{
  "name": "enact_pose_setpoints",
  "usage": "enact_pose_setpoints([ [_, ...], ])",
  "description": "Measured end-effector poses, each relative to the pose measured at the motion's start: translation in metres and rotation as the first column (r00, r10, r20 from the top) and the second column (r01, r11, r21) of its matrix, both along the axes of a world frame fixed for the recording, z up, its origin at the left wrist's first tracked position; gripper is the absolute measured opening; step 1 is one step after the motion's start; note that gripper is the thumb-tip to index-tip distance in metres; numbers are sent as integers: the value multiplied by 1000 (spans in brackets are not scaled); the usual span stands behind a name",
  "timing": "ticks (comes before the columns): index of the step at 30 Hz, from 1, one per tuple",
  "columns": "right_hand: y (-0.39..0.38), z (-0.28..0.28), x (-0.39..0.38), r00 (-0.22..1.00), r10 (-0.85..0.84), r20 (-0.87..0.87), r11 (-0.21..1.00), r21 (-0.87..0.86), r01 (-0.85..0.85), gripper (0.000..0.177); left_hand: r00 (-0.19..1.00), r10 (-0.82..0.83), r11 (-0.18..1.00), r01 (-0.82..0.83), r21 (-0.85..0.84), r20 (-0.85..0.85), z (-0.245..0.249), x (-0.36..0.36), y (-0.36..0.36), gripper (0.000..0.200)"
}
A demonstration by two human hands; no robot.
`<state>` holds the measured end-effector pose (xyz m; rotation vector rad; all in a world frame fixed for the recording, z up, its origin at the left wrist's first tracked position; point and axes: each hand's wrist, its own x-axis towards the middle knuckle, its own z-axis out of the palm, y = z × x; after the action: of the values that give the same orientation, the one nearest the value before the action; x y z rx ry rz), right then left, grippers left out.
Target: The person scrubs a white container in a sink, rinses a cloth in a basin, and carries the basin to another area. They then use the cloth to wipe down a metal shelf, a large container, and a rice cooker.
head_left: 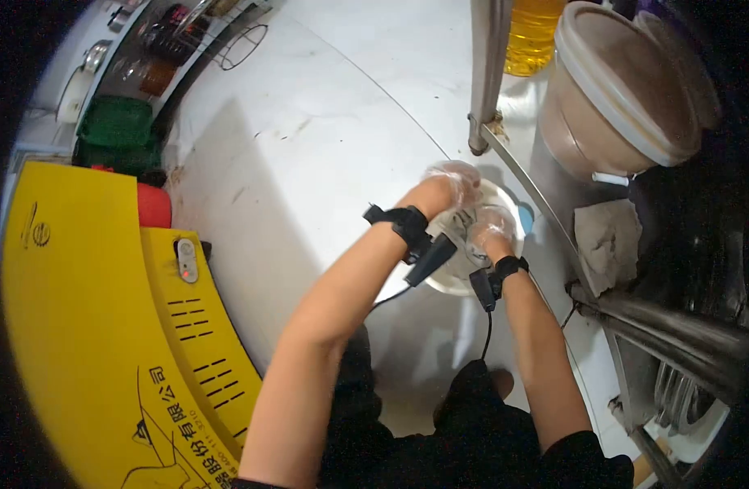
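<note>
Head view: both hands wear clear, crinkly plastic gloves over a round white bowl [456, 284] on the smooth steel table [309, 147]. L hand [452, 183] & R hand [492, 228] are curled tight round a small grey lump [465, 220] above the bowl; can't tell its long axis. A tan plastic bucket [610, 90] w/ lid stands far right.

Left hand [452, 183], right hand [492, 226] in bowl [454, 283]

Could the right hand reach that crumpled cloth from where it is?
Probably yes. The right hand is over the bowl, and the cloth lies close on its right, with only a low metal rail between them.
</note>
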<state>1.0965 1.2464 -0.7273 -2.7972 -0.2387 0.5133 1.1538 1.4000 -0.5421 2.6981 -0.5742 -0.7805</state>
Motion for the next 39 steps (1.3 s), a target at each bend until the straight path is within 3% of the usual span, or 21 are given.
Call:
enact_pose_setpoints([
  [2,-9,-52,-14,971,-85,225,960,279,19,32,993,116,985,-110,-130,38,-16,-10,-2,38],
  [3,7,17,3,995,81,-54,996,-24,-82,35,983,167,966,-148,-210,77,-40,-16,-3,37],
  [8,0,41,1,986,-69,-152,973,210,101,48,893,448,808,-383,-448,46,-55,-46,-11,37],
  [10,-9,63,1,970,-112,-214,763,607,222,58,933,355,890,-321,-323,51,-38,-42,-11,39],
  [12,-10,81,-15,911,-353,-212,731,546,410,66,951,295,865,-309,-396,-99,-29,-44,-3,47],
  [17,-33,87,-26,796,-385,-466,367,714,596,75,775,236,553,-603,-575,-586,-75,-43,-5,65],
  [19,-18,138,-30,678,-317,-663,30,708,706,70,853,143,531,-494,-688,-502,-76,-48,-6,65],
  [21,-18,147,-35,621,-362,-695,9,664,748,62,364,-1,328,-880,-344,-931,-28,-60,-9,60],
  [23,-23,122,-40,960,-186,-210,111,966,233,56,266,26,320,-915,-244,-964,-56,-60,-13,54],
  [24,-19,127,-39,957,-201,-208,113,966,234,56,223,-105,214,-947,-241,-969,-65,-64,-14,52],
  [26,-4,140,-34,636,-265,-725,-225,687,690,49,187,-242,117,-968,-220,-952,-68,-69,-18,51],
  [27,-5,137,-33,634,-274,-723,-229,690,687,49,175,-192,61,-980,-190,-966,-68,-70,-22,50],
  [29,-7,122,-34,799,-541,-264,585,564,582,50,152,-2,-67,-986,-152,-988,-55,-72,-33,36],
  [30,-8,114,-35,796,-545,-262,584,563,585,50,153,-5,-62,-986,-152,-988,-71,-72,-39,36],
  [32,-11,104,-34,772,-488,-406,404,679,613,63,675,346,222,-734,-642,-652,-116,-69,-44,38],
  [33,-6,105,-34,773,-490,-404,406,678,612,63,728,465,363,-675,-642,-503,-60,-71,-41,38],
  [34,0,107,-33,712,-417,-565,146,731,666,65,729,463,360,-675,-644,-505,-71,-79,-41,38],
  [35,4,109,-32,653,-299,-696,-122,706,697,67,882,470,661,-370,-653,-25,-86,-85,-44,39],
  [36,5,109,-31,652,-303,-695,-121,706,697,67,845,293,891,-72,-448,447,-96,-87,-47,41],
  [37,6,109,-30,662,-228,-714,-182,699,692,69,908,369,773,-419,-477,-200,-47,-77,-49,38],
  [39,7,115,-31,670,-158,-726,-246,686,685,72,923,376,819,-373,-435,-84,-72,-86,-56,37],
])
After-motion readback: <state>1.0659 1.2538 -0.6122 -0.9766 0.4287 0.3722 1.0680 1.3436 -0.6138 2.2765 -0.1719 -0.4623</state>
